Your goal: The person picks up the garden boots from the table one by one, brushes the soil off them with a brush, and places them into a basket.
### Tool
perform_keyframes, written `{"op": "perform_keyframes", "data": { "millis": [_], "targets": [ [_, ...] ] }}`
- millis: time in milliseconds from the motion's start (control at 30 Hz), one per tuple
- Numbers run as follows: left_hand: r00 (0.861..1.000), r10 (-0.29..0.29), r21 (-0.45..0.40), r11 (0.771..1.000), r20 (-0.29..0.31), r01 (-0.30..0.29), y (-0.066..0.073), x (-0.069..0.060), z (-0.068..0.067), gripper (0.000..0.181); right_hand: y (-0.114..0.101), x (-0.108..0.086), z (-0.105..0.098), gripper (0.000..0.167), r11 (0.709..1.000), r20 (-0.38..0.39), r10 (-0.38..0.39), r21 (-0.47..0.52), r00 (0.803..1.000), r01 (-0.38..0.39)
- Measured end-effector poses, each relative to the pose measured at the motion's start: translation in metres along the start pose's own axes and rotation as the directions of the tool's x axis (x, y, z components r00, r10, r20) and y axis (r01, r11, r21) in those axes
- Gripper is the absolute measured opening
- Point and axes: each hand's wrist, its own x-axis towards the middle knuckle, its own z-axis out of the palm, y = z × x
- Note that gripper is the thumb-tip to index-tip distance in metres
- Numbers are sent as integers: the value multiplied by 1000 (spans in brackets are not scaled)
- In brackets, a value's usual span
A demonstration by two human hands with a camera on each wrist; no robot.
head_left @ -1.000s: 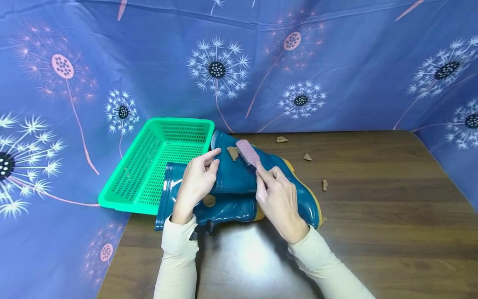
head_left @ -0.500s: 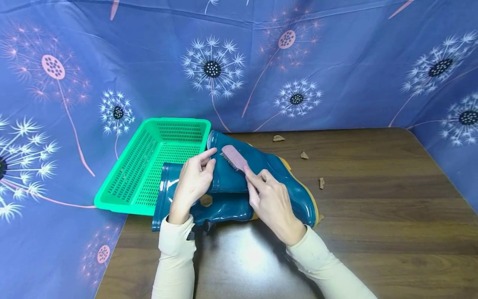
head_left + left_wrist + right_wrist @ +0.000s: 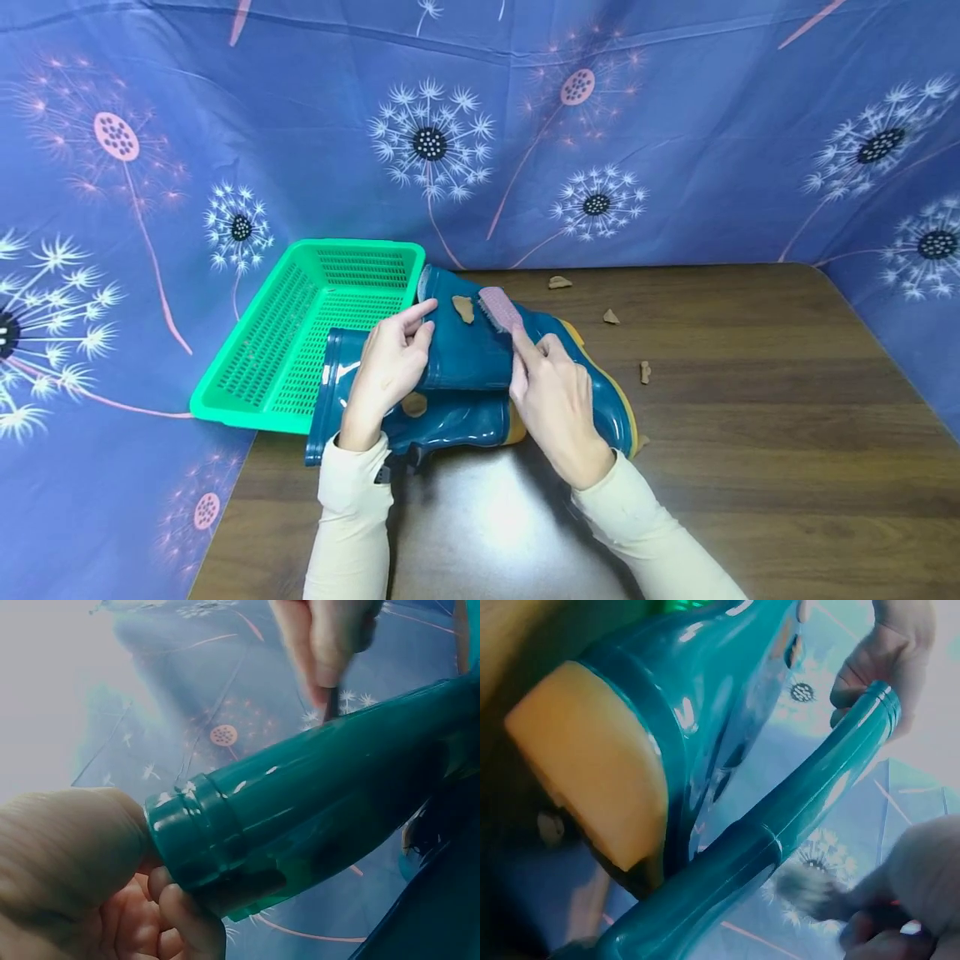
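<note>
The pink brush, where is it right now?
In the head view, the pink brush is near the middle, held in the right hand over the upper blue boot, just to the right of a brown patch.

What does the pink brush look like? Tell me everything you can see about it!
The pink brush has an oblong, plastic-looking head with a faintly dotted back and darker bristles facing left in the head view. It is tilted over the shaft of the farther blue rubber boot, just right of a brown clump. The right hand holds its handle, which is mostly hidden. I can't tell whether the bristles touch the boot.
</note>
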Motion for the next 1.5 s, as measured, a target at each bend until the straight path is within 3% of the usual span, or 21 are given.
{"op": "perform_keyframes", "data": {
  "millis": [67, 167, 233, 333, 433, 567, 733, 867, 1000, 1100, 1200, 1333, 1433, 1500],
  "targets": [
    [1000, -2, -4, 1000, -1, 2, 0, -1, 0, 44, -1, 1, -1, 30, 1000, -15, -11, 24, 1000, 12],
    [1000, -10, 2, 1000, -6, 10, -1, -1, 0, 44, -3, 1, -2, 33, 997, 59, -34, 68, 998, 30],
    [1000, -10, 9, 1000, -2, 10, -1, -2, 0, 44, -3, 0, -3, 33, 999, 91, -22, 44, 996, 18],
    [1000, -4, 10, 1000, 6, 4, 0, -1, 0, 44, -3, 0, -5, 29, 1000, 57, 23, -9, 998, -22],
    [1000, -2, 8, 1000, 1, 2, 1, -2, 0, 44, -3, 0, -5, 29, 998, 6, 15, 58, 1000, -15],
    [1000, -10, 27, 1000, -12, 10, 2, -3, -2, 44, -4, -1, -1, 33, 984, 70, -25, 179, 997, 12],
    [1000, -20, 20, 1000, -5, 20, 2, -3, -2, 44, -4, -2, 3, 32, 989, 62, 56, 135, 996, -64],
    [1000, -21, 14, 1000, -6, 21, 1, -3, -2, 44, -5, -3, 2, 32, 982, 68, 46, 182, 997, -58],
    [1000, -18, 18, 1000, -6, 18, 0, -3, 0, 44, -2, -5, 1, 30, 991, 65, 87, 92, 994, -93],
    [1000, -10, 19, 1000, 0, 10, 2, -2, 0, 44, 2, -4, -2, 29, 992, 3, 118, 47, 993, -118],
    [1000, -3, 20, 1000, 0, 3, 2, -1, 0, 44, 6, -2, -5, 30, 993, -62, 51, 112, 997, -44],
    [1000, 5, 26, 1000, -5, -5, 2, 0, 0, 44, 15, -3, -7, 28, 991, -13, -71, 110, 997, 72],
    [1000, 8, 24, 1000, -3, -8, 1, 0, 0, 44, 22, -6, -9, 24, 1000, 31, -30, -3, 999, 30],
    [1000, 9, 18, 1000, 2, -9, 1, -1, 1, 44, 25, -8, -12, 22, 998, 8, 18, -61, 1000, -18]
  ]
}}
